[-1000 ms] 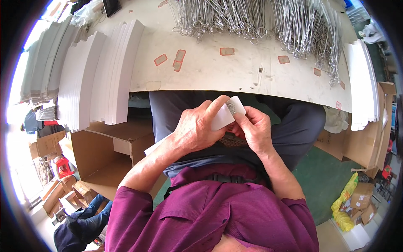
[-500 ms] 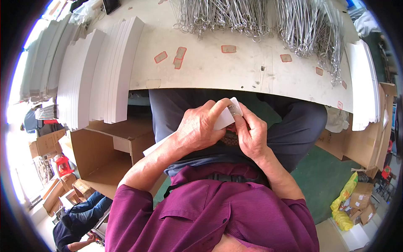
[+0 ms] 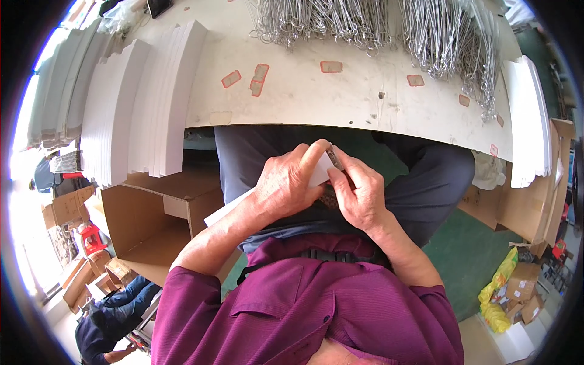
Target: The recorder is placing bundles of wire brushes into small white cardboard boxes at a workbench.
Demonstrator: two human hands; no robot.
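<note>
My left hand (image 3: 285, 184) is wrapped round a long, narrow white carton (image 3: 320, 173) held over my lap. The carton's other end sticks out beyond my left forearm. At its near-right end, my right hand (image 3: 360, 193) pinches the edge with thumb and fingers. That end shows a dark, greyish-brown opening or content, too small to make out. Most of the carton's length is hidden by my left hand and forearm.
Bundles of thin metal rods with looped ends (image 3: 328, 24) lie on the far side of the table (image 3: 286, 100). Flat white cartons (image 3: 173, 103) stand stacked at left, more (image 3: 527, 121) at right. An open cardboard box (image 3: 143, 222) sits below left. Another person (image 3: 106, 322) works at lower left.
The white flap standing up at the carton's end no longer shows; a dark opening appears there instead. My right fingers have shifted slightly left along that end.
</note>
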